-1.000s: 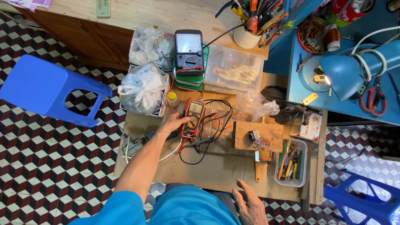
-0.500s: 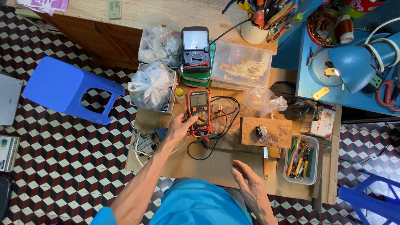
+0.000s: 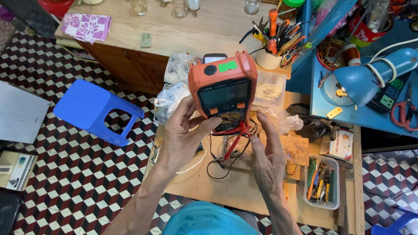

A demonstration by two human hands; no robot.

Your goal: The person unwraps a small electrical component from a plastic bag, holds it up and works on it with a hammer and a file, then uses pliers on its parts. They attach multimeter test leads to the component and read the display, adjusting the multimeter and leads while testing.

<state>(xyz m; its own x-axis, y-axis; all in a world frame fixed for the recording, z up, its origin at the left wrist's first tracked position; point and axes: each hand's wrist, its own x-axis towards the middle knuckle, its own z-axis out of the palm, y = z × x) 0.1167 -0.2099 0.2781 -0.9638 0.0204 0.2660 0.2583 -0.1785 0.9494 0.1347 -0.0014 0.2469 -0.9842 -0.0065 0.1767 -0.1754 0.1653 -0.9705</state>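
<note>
Lifted since half a second ago: the orange-cased digital multimeter with a dark screen (image 3: pixel 224 93) no longer lies on the bench; it now stands raised toward the camera, upright, display facing the viewer.

Left hand (image 3: pixel 185 139): closed around the meter's lower left edge, thumb pressed on the front face near the dial, fingers behind. It has come up from the bench with the meter.

Right hand (image 3: pixel 267 154): open, fingers loosely spread and straight, just beside the meter's lower right corner. Whether the fingertips touch the case cannot be told; it holds nothing.

Leads: one red test lead (image 3: pixel 235 139) and one black test lead (image 3: pixel 217 163) hang from the meter's bottom edge, trailing to the light wooden workbench (image 3: pixel 217 191) below.

Around:
- One blue plastic stool with a square cut-out in its seat (image 3: pixel 96 111), on the chequered floor, left of the bench.
- One blue desk lamp (image 3: pixel 370 76), on the right.
- One white cup crammed with hand tools (image 3: pixel 272 52) (pliers and screwdrivers, too many to count).
- One clear plastic tray of small tools (image 3: pixel 322 180), at the bench's right edge.
- One small wooden board (image 3: pixel 296 150), just right of the right hand.
- One second meter (image 3: pixel 214 58), mostly hidden behind the raised one.
- Two clear plastic bags of small parts (image 3: pixel 172 93), behind the left hand.
</note>
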